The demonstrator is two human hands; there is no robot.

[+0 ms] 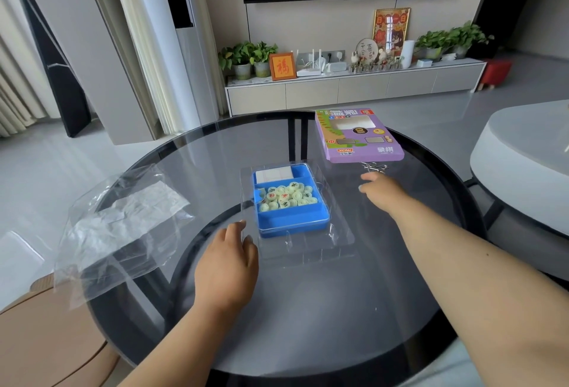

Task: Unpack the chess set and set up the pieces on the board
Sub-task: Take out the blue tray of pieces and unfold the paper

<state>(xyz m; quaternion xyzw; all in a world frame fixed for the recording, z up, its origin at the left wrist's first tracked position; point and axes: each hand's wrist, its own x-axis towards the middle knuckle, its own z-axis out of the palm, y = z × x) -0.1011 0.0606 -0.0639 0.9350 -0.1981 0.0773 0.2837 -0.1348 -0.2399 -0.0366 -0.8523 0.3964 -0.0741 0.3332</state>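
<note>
Wrapping film [120, 226] lies crumpled left of the blue tray [292, 219] of chess pieces [288, 197], which sits mid-table in a clear shell [308, 248]. Purple box [358, 137] lies beyond. Left hand [228, 266] touches the shell with relaxed fingers; right hand [383, 191] hovers empty, loosely curled, near metal keys [374, 167].

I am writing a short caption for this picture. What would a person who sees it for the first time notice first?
The eye goes first to the blue tray at the middle of the round glass table, with pale round chess pieces in it. Behind it to the right lies the purple box. The left hand rests beside the tray, and the right hand reaches toward the box.
</note>
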